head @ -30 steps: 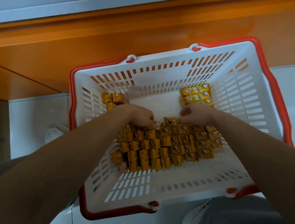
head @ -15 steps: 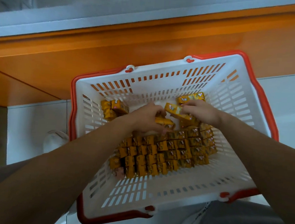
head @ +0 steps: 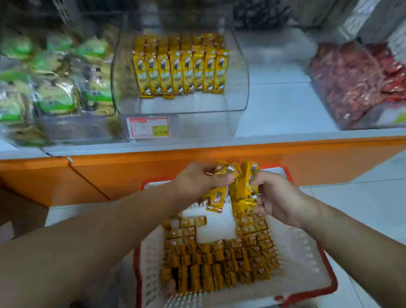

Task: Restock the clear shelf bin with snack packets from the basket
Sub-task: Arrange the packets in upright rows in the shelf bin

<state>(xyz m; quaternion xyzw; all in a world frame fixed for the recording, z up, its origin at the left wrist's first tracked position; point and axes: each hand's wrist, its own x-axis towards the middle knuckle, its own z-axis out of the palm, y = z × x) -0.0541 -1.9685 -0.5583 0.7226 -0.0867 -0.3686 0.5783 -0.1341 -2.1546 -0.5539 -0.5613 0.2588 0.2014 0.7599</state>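
A white basket with a red rim (head: 309, 266) sits on the floor below me, with several yellow snack packets (head: 215, 259) standing in rows inside it. My left hand (head: 195, 180) grips a bunch of yellow packets (head: 217, 194) lifted above the basket. My right hand (head: 273, 198) grips another bunch of the same packets (head: 243, 193) right beside it. On the shelf straight ahead stands the clear shelf bin (head: 236, 83), with a row of yellow packets (head: 179, 69) upright at its back and bare floor at its front.
A clear bin of green-and-white packets (head: 52, 83) stands left of the target bin, and a bin of red packets (head: 362, 86) stands at the right. An orange shelf front (head: 245, 157) runs between basket and bins. A price label (head: 148, 126) hangs on the target bin's front.
Both hands have come up out of the basket, each holding a bunch of yellow packets. My view has tilted up from the basket to the shelf with its clear bins.
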